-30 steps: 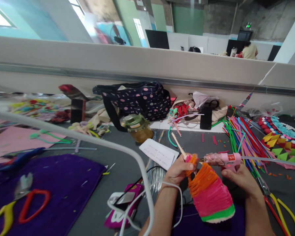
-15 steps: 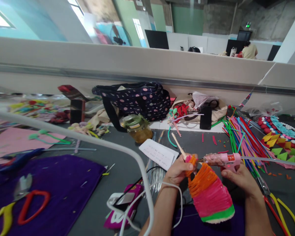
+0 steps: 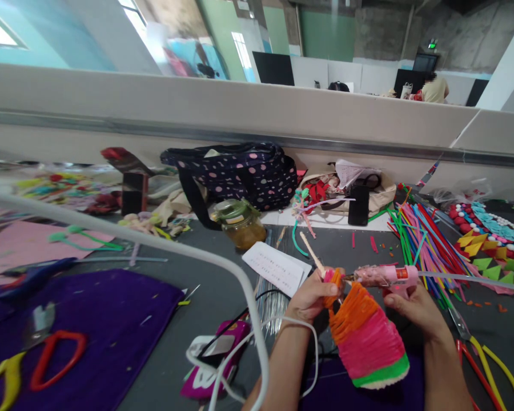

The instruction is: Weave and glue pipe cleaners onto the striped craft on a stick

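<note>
Left hand (image 3: 310,297): fingers clamping the cone (image 3: 366,337) at its orange tip, steadying it.
Right hand (image 3: 413,308): gripping the glue gun (image 3: 388,277), nozzle pointing to nine o'clock, meeting the tip.
Desk (image 3: 214,291): jar (image 3: 240,222) sitting at eleven o'clock.

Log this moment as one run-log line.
left hand: holds pipe-cleaner cone at its top | right hand: holds pink glue gun, nozzle at cone's orange top

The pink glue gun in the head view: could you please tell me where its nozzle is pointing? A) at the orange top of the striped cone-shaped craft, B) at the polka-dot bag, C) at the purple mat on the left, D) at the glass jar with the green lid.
A: the right hand holds the pink glue gun with its nozzle at the orange top of the striped cone-shaped craft, which the left hand grips.
</note>
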The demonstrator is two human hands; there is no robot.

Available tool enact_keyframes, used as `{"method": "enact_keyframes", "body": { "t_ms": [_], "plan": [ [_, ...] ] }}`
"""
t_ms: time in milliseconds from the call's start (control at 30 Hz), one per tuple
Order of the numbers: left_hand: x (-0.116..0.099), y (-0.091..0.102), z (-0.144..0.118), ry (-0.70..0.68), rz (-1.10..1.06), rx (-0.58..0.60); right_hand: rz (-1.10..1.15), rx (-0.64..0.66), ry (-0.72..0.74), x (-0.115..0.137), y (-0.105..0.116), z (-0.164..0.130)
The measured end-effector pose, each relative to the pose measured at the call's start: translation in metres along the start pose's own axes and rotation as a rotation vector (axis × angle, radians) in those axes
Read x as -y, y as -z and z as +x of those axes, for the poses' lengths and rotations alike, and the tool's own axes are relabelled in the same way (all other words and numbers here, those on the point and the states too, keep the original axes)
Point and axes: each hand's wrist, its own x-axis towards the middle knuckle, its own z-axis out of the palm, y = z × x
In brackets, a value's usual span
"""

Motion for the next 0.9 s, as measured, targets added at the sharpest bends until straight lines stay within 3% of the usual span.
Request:
{"method": "enact_keyframes", "body": {
  "t_ms": [100, 300, 400, 600, 800, 900],
  "plan": [
    [0.001, 0.001, 0.0, -0.001, 0.011, -0.013, 0.08, -0.044, -0.024, -0.006, -0.002, 0.003],
    [0.0, 0.001, 0.0, -0.007, 0.014, 0.073, 0.113, -0.146, -0.003, -0.007, -0.003, 0.011],
    [-0.001, 0.003, 0.0, -0.012, 0.024, 0.068, 0.064, -0.159, 0.016, -0.005, -0.002, 0.017],
    [-0.002, 0.004, 0.0, -0.055, 0.013, 0.025, 0.018, -0.246, -0.081, -0.014, -0.002, 0.029],
    [-0.003, -0.001, 0.0, -0.068, 0.015, 0.094, 0.093, -0.267, -0.13, -0.03, -0.009, 0.039],
    [-0.001, -0.005, -0.001, -0.042, 0.015, 0.127, 0.121, -0.207, -0.163, -0.033, -0.015, 0.041]
  ]
}}
